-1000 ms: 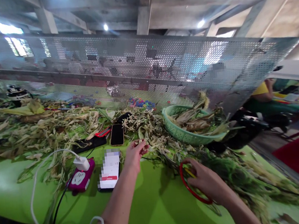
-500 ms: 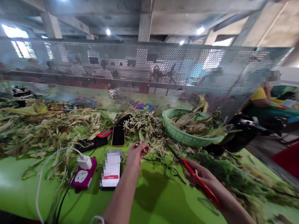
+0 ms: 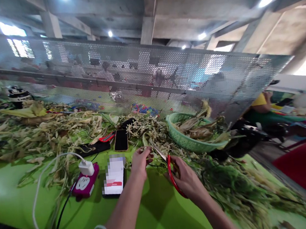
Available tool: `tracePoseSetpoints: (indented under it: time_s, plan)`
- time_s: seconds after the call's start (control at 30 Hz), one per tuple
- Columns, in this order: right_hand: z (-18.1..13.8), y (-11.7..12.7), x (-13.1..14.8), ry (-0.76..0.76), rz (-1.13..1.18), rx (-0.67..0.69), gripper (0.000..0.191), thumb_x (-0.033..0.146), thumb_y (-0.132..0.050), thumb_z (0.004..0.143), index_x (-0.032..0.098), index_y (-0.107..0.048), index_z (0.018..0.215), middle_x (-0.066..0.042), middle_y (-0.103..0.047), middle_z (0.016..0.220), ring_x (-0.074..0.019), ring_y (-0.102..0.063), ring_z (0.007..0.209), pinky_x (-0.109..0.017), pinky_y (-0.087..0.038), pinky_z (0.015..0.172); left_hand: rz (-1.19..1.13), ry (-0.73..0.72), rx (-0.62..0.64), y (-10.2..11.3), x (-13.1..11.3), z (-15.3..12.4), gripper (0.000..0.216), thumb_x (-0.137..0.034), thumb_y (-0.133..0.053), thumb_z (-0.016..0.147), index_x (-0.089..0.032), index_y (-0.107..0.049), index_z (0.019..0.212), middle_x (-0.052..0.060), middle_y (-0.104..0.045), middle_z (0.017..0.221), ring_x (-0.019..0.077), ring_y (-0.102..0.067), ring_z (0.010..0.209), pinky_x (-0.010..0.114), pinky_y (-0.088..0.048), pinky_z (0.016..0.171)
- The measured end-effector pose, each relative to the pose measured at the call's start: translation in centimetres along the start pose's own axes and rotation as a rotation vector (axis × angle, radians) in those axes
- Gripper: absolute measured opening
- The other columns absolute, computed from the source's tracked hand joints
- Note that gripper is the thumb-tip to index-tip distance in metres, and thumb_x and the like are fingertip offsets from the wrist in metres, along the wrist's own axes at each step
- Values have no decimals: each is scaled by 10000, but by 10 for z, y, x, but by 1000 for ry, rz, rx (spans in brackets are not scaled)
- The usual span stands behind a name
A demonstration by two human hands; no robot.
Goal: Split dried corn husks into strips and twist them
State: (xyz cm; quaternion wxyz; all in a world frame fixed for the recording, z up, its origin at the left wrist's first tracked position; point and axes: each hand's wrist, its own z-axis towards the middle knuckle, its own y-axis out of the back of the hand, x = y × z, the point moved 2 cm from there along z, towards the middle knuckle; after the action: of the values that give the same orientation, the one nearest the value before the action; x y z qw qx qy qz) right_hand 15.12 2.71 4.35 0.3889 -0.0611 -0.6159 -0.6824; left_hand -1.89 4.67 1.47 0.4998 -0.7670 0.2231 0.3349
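Okay, right hand (image 3: 186,176) grips scissors (image 3: 170,169), blades (image 3: 159,152) beside your left hand (image 3: 140,163) (grip unclear); a slip could cut you.

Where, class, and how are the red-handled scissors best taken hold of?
Probably grip the scissors by the red handle, from the near right, where the right hand holds them: the handle end lies there, while the metal blades point away, toward the left hand.
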Motion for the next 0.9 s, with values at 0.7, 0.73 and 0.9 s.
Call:
tracePoseSetpoints:
  time_s: [0.7,0.73,0.9]
  plan:
    - [-2,-11,-2,60,-81,-59,437,255,-545,758,205,-467,1186,-88,-578,1158,-221,-596,945,-331,-470,824,-60,29,-31,4,10,4,242,-229,-752,596,-137,-605,765,14,-633,690,82,-552,523,202,-429,478]
    - [-3,-11,-1,62,-85,-58,436,253,-544,759,208,-466,1186,-87,-578,1159,-222,-595,949,-334,-471,827,-63,30,-34,4,9,4,244,-231,-753,595,-138,-602,763,12,-632,688,81,-549,518,201,-426,473]
    - [-2,-11,-1,64,-106,-70,433,246,-549,756,207,-474,1181,-89,-584,1161,-224,-600,945,-335,-475,821,-61,27,-37,3,9,5,248,-226,-753,581,-140,-596,752,1,-624,674,84,-549,517,201,-426,467]
